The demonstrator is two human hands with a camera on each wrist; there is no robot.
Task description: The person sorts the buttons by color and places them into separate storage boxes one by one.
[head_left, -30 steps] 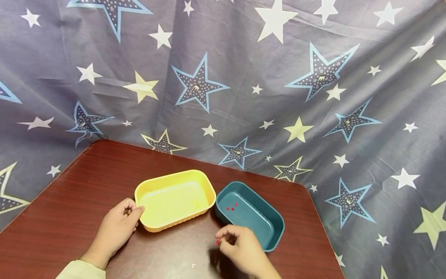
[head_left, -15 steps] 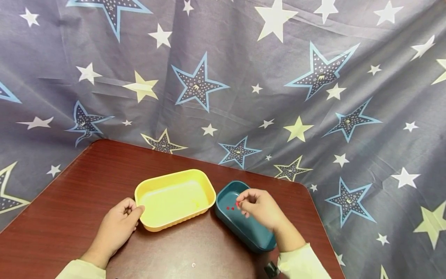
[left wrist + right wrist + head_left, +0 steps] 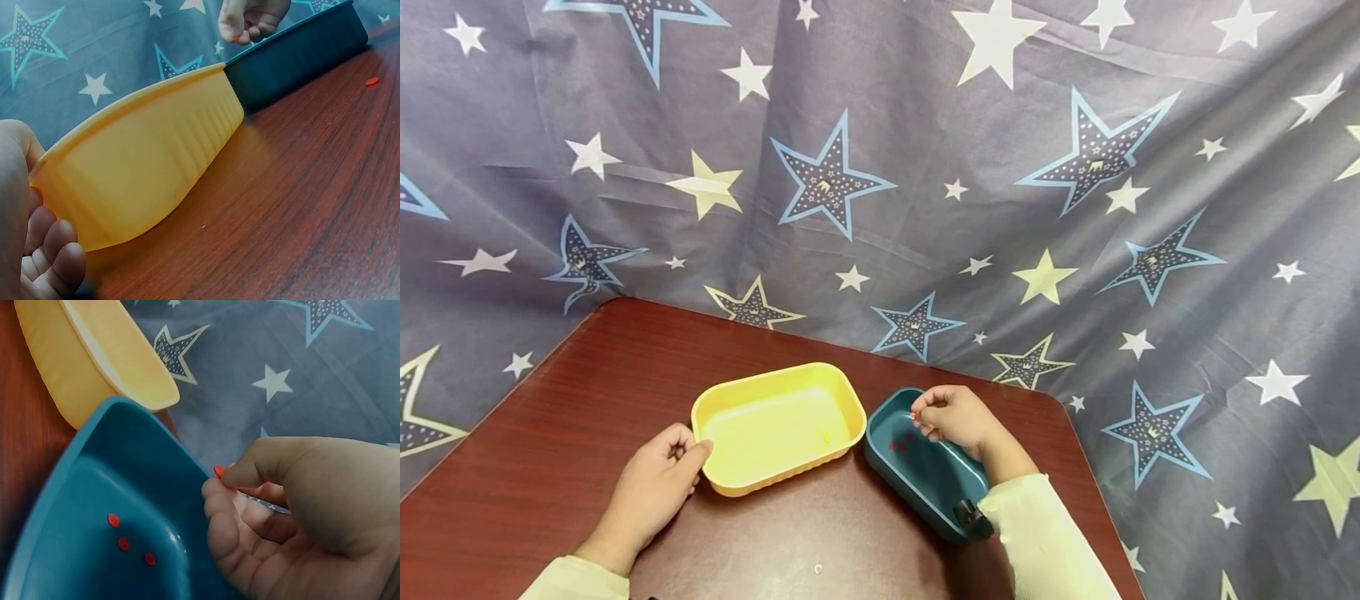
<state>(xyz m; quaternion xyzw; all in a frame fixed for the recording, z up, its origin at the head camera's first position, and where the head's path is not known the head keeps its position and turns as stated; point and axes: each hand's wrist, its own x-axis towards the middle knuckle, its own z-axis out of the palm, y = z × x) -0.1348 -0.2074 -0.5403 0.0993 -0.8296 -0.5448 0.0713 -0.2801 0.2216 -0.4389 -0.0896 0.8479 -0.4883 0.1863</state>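
Between thumb and fingertips my right hand [image 3: 957,419] pinches a small red button [image 3: 219,471], held above the far end of a dark teal plastic tub [image 3: 56,487]. On the tub's floor lie 3 more red buttons [image 3: 123,544], apart from the hand. My left hand [image 3: 658,475] grips the near left corner of a yellow plastic tub [image 3: 760,482], thumb on the rim and fingers against the outer wall. Something small and yellow, hard to make out, lies in the yellow tub's right part. The two tubs stand side by side, corners touching or nearly so.
One loose red button [image 3: 372,82] lies on the reddish-brown wooden table [image 3: 647,358], in front of the tubs. A grey curtain [image 3: 925,242] with stars hangs right behind the table's far edge. A dark band sits at the right wrist.
From the table in front of the teal tub, my right hand has moved up and forward over it, carrying the red button. My left hand and both tubs have stayed put.
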